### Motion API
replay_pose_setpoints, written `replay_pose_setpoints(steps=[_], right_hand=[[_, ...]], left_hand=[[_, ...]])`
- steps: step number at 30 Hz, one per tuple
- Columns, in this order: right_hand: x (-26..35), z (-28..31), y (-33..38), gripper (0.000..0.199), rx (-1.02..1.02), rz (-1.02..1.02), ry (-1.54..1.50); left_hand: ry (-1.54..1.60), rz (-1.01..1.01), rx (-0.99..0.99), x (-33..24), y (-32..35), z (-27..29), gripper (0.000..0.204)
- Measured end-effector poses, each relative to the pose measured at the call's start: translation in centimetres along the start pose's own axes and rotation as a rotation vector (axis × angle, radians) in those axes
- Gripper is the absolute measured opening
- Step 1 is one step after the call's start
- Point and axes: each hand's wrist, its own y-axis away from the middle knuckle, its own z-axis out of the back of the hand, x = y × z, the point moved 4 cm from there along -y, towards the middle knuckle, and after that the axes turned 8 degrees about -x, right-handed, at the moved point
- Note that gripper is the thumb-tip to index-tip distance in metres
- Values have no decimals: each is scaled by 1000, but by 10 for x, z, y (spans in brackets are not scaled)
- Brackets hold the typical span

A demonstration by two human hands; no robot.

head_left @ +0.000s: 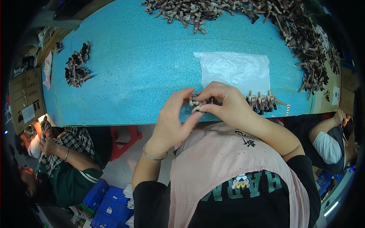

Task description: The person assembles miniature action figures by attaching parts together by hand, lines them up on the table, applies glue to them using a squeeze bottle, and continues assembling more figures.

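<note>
- The blue table (144, 68) takes up most of the view, its near edge right against the person's body, so work happens close to the chest.
- A long heap of brown figures (304, 41) runs along the far edge and down the right side, well apart from the hands; it looks like stock kept within reach but off the working patch.
- A clear plastic sheet (234, 70) lies flat just beyond the hands.
- A smaller pile (77, 67) sits far left, apart from the rest, likely sorted out.
- Three figures (261, 102) stand in a row just right of the hands, near the edge, probably set aside upright so they stay in order.
- The left hand (173, 121) and right hand (224, 102) meet over the table edge, fingertips closed together on one small figure (197, 103), pinched from both sides, probably so its parts can be pressed or turned.
- A bracelet (152, 155) circles the left wrist.
</note>
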Motion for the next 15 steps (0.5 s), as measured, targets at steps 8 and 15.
replay_pose_setpoints(steps=[8, 15], right_hand=[[1, -2, -3, 20, 35, -55, 9], [23, 7, -2, 28, -49, 368, 157]], left_hand=[[148, 81, -6, 17, -3, -1, 32], [332, 203, -166, 21, 9, -4, 23]])
